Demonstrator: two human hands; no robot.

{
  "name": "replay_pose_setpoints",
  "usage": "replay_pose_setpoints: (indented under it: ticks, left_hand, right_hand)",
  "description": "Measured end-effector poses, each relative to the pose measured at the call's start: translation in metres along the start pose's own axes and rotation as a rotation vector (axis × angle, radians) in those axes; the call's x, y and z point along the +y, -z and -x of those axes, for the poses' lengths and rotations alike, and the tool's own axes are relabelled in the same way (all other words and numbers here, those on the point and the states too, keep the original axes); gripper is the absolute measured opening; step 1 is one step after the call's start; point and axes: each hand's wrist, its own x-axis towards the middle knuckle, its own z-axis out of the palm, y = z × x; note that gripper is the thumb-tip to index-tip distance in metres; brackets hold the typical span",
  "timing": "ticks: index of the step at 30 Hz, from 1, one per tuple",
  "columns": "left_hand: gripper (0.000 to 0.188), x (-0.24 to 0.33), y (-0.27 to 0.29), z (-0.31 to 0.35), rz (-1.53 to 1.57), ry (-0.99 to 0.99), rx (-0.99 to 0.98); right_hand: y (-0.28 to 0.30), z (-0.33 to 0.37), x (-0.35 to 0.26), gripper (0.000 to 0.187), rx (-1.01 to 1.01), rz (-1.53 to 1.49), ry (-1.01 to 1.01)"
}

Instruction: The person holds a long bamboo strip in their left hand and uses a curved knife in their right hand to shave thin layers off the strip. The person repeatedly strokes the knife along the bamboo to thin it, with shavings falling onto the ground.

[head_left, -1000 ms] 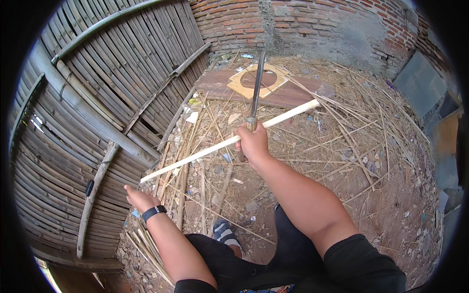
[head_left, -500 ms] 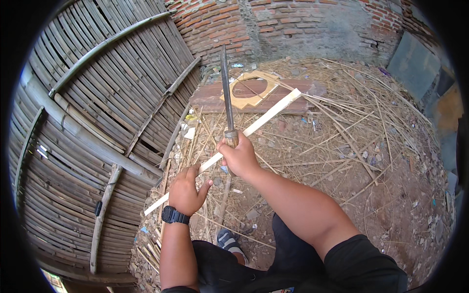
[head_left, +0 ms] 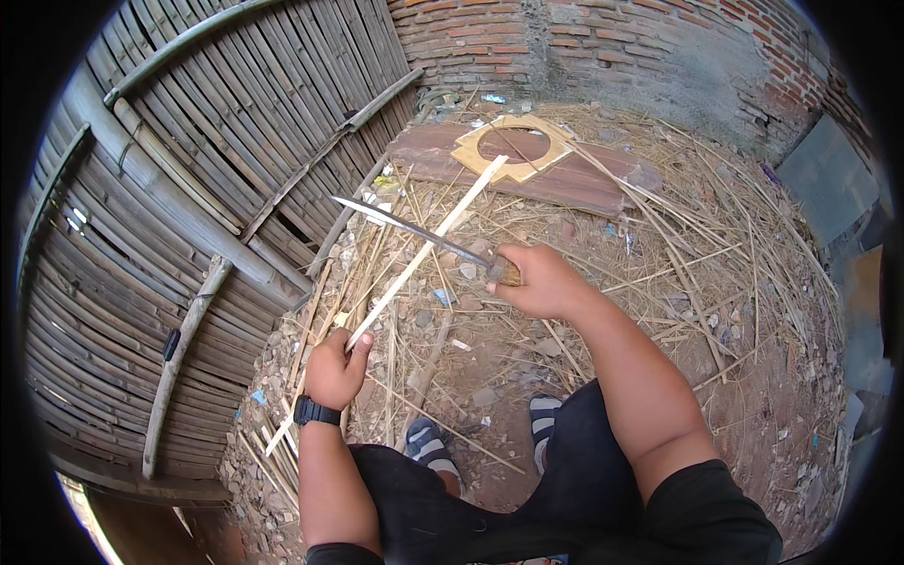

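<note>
step: shaving bamboo strip (head_left: pixel 428 247) | left hand (head_left: pixel 334 369) clenched on its near end, strip runs far-right | right hand (head_left: pixel 539 281) gripping knife (head_left: pixel 414 231), blade crossing strip | tip: shallow angle, cut away from your fingers

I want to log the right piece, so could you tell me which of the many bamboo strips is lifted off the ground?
The long pale split bamboo strip, gripped at its near end by the left hand; the thinner strips lie scattered on the dirt.
</note>
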Motion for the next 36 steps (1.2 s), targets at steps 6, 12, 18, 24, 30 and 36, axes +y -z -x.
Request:
replay_pose_setpoints:
  ticks: [6, 12, 18, 24, 30, 36]
  left_hand:
    - [0.052, -0.03, 0.011, 0.0, -0.09, 0.057, 0.148]
    - [0.047, -0.02, 0.012, 0.002, -0.162, 0.092, 0.208]
    - [0.043, -0.014, 0.016, 0.003, -0.161, 0.045, 0.242]
    - [0.044, -0.014, 0.008, 0.003, -0.251, 0.001, 0.288]
    - [0.047, -0.023, 0.004, -0.004, -0.199, 0.037, 0.315]
    - [0.047, -0.006, 0.004, 0.0, -0.225, 0.03, 0.29]
  right_hand:
    - [-0.018, -0.029, 0.011, 0.034, 0.012, 0.266, 0.083]
    - [-0.015, -0.041, 0.049, 0.04, 0.221, 0.286, -0.188]
    - [-0.025, -0.032, 0.014, 0.038, 0.008, 0.332, 0.019]
    - [-0.013, -0.044, 0.092, 0.038, 0.283, 0.081, -0.289]
    - [-0.008, -0.031, 0.032, 0.04, 0.214, 0.124, -0.125]
    - [-0.006, -0.034, 0.051, 0.038, 0.119, 0.155, -0.049]
